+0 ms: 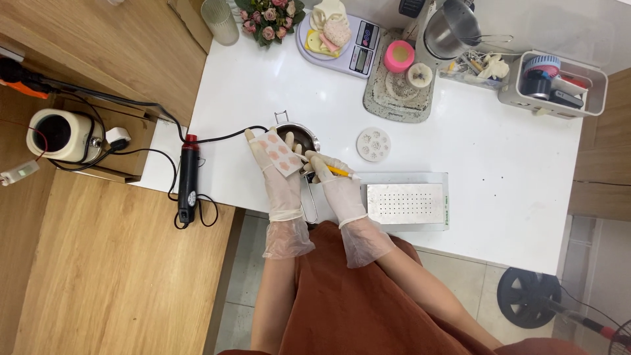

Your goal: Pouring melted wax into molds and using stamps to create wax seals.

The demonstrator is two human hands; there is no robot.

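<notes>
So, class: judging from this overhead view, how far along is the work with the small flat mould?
Done: the white mould already shows pink-filled cavities. In hand: the left hand holds it tilted over the small metal pot, while the right hand works at it with a yellow tool. Left: the round mould on the white table lies apart, untouched; whether it is filled cannot be told.

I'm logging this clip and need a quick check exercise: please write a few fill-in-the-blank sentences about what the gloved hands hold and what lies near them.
1. The left hand holds a white mould with ____ round fillings.
2. The right hand grips a thin ____ tool.
3. Both hands work above a small ____ pot.
4. A ____ heat gun lies at the white table's left edge.

Missing words: pink; yellow; metal; black
</notes>
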